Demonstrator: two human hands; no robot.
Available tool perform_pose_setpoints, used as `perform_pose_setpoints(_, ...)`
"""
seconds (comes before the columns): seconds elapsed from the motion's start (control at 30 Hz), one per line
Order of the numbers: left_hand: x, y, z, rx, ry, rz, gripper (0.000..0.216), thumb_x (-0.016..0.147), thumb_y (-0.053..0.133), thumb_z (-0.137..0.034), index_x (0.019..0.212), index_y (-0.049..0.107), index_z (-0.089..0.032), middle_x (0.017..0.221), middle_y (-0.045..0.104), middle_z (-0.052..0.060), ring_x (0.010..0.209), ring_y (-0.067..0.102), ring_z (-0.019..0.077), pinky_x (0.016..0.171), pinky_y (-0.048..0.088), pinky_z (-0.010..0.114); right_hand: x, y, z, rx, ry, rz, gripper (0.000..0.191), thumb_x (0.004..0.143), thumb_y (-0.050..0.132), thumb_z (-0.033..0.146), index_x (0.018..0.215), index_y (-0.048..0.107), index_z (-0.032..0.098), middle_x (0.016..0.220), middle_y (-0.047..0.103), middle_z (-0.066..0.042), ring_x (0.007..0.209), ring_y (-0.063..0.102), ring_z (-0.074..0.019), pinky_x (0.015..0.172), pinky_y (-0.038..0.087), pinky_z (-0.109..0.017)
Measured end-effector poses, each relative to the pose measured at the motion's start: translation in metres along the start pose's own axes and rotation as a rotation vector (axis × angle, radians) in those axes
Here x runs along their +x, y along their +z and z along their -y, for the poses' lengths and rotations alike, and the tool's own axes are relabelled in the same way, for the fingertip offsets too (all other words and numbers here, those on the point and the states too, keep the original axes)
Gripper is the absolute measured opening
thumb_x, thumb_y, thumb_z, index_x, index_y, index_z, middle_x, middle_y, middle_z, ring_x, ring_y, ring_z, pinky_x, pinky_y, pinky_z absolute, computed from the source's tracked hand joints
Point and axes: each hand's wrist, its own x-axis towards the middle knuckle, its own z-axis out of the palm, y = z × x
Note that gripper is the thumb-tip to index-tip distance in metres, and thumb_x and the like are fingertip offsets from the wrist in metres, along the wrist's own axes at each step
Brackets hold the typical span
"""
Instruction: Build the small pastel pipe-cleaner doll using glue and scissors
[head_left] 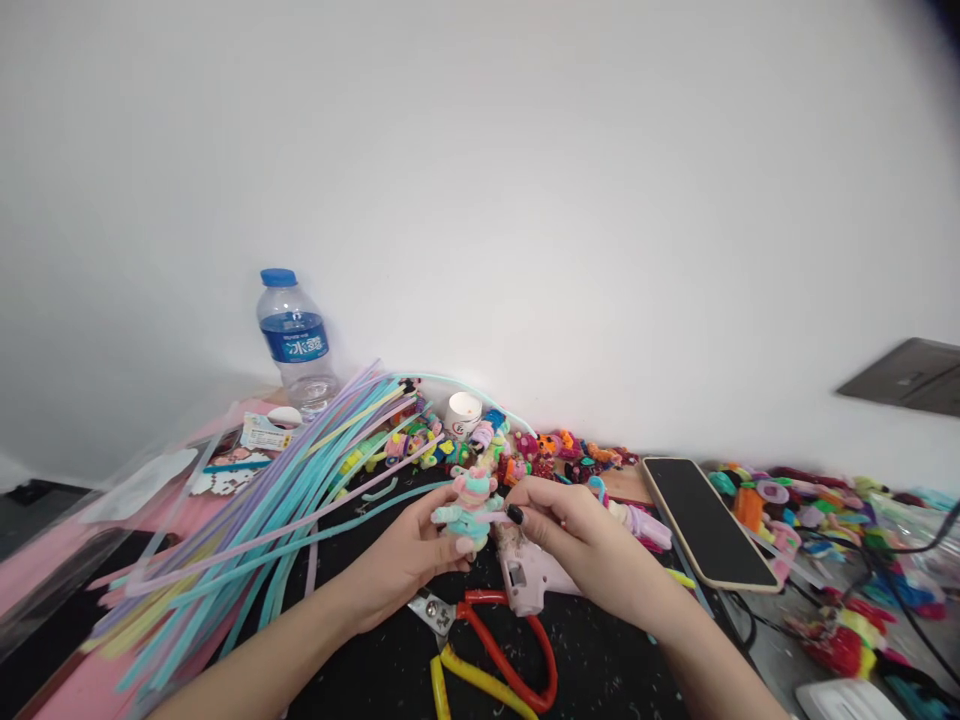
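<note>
My left hand (424,535) is closed around a small pipe cleaner figure (472,508) in pale mint, pink and yellow, held up over the black work surface. From the other side, my right hand (559,520) pinches a short light-purple strip at the figure's right side. A pale pink glue gun (529,575) lies just below and behind my right hand, partly covered by it. Under both hands rest pliers-like cutters (510,650) with red and yellow handles; the blade tips are partly hidden by my left hand.
Long pastel pipe cleaners (292,500) spread across the left side, near a water bottle (295,340). Several finished-looking fuzzy figures (555,445) and a white paper roll (463,410) line the wall. A phone (709,520), cables and colourful scraps (847,640) lie at right.
</note>
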Motion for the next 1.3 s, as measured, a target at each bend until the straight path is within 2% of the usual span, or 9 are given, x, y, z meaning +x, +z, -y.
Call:
perform_pose_setpoints(0.1,0.000,0.001,0.000,0.021,0.030,0.030,0.055,0.069,0.074,-0.019,0.119,0.050,-0.022,0.087,0.062,0.001,0.071,0.056,0.0109,0.067,0.044,0.026,0.002,0.004,0.002,0.012,-0.039,0.008,0.021,0.091,0.042,0.017,0.083,0.060,0.021,0.074,0.059,0.001,0.068,0.054,-0.0137,0.063,0.040,-0.022)
perform_pose_setpoints(0.2,0.000,0.001,0.000,0.021,0.042,0.067,0.047,0.072,0.072,-0.019,0.114,0.051,-0.021,0.084,0.062,0.000,0.071,0.057,0.0105,0.067,0.045,0.025,0.004,0.009,0.000,-0.025,-0.078,0.000,0.022,0.092,0.041,0.015,0.094,0.063,0.022,0.090,0.066,-0.001,0.081,0.059,-0.0160,0.073,0.043,-0.025)
perform_pose_setpoints(0.27,0.001,0.000,0.000,0.015,0.043,0.077,0.041,0.073,0.071,-0.020,0.110,0.052,-0.020,0.082,0.062,0.000,0.069,0.058,0.0102,0.066,0.045,0.025,0.005,0.012,-0.002,-0.095,-0.102,-0.021,0.022,0.092,0.042,0.017,0.099,0.062,0.023,0.095,0.066,-0.002,0.085,0.060,-0.0172,0.077,0.043,-0.026)
perform_pose_setpoints(0.43,0.003,-0.002,0.003,-0.022,0.051,0.071,0.037,0.073,0.071,-0.023,0.105,0.053,-0.018,0.080,0.062,0.000,0.065,0.058,0.0094,0.063,0.045,0.024,0.005,0.016,-0.007,-0.314,-0.151,-0.016,0.019,0.092,0.044,0.016,0.094,0.061,0.022,0.082,0.065,-0.001,0.075,0.057,-0.0161,0.070,0.042,-0.026)
perform_pose_setpoints(0.6,0.002,-0.001,0.002,-0.034,0.032,0.005,0.043,0.069,0.074,-0.018,0.106,0.052,-0.019,0.083,0.063,0.000,0.069,0.059,0.0095,0.068,0.048,0.025,0.006,0.017,-0.007,-0.391,-0.129,-0.002,0.015,0.092,0.045,0.015,0.091,0.059,0.020,0.079,0.064,0.000,0.070,0.056,-0.0138,0.068,0.040,-0.024)
perform_pose_setpoints(0.73,0.000,-0.001,-0.001,-0.059,0.015,-0.005,0.037,0.071,0.073,-0.019,0.103,0.054,-0.019,0.087,0.065,0.002,0.074,0.061,0.0114,0.073,0.049,0.027,0.006,0.017,-0.012,-0.363,-0.067,0.005,0.015,0.090,0.046,0.014,0.081,0.056,0.020,0.072,0.060,0.002,0.064,0.054,-0.0123,0.061,0.038,-0.022)
perform_pose_setpoints(0.87,0.000,-0.001,-0.002,-0.094,0.011,-0.006,0.029,0.076,0.068,-0.020,0.102,0.057,-0.019,0.094,0.066,0.003,0.078,0.062,0.0121,0.075,0.051,0.029,0.006,0.017,-0.014,-0.327,-0.054,-0.001,0.015,0.090,0.046,0.014,0.080,0.053,0.021,0.070,0.058,0.004,0.061,0.052,-0.0108,0.059,0.036,-0.020)
perform_pose_setpoints(1.13,0.000,0.000,-0.002,-0.079,-0.005,-0.034,0.032,0.074,0.070,-0.017,0.105,0.059,-0.016,0.092,0.068,0.005,0.075,0.065,0.0139,0.073,0.052,0.029,0.007,0.019,-0.014,-0.312,-0.042,-0.033,0.014,0.090,0.047,0.016,0.078,0.054,0.020,0.067,0.059,0.004,0.058,0.052,-0.0104,0.056,0.034,-0.020)
perform_pose_setpoints(1.3,0.000,-0.001,-0.005,-0.126,-0.009,-0.049,0.034,0.074,0.070,-0.015,0.107,0.060,-0.017,0.096,0.069,0.006,0.079,0.066,0.0154,0.074,0.053,0.030,0.006,0.013,-0.016,-0.291,0.027,-0.073,0.014,0.087,0.052,0.020,0.072,0.053,0.019,0.065,0.059,0.004,0.058,0.051,-0.0110,0.054,0.033,-0.020)
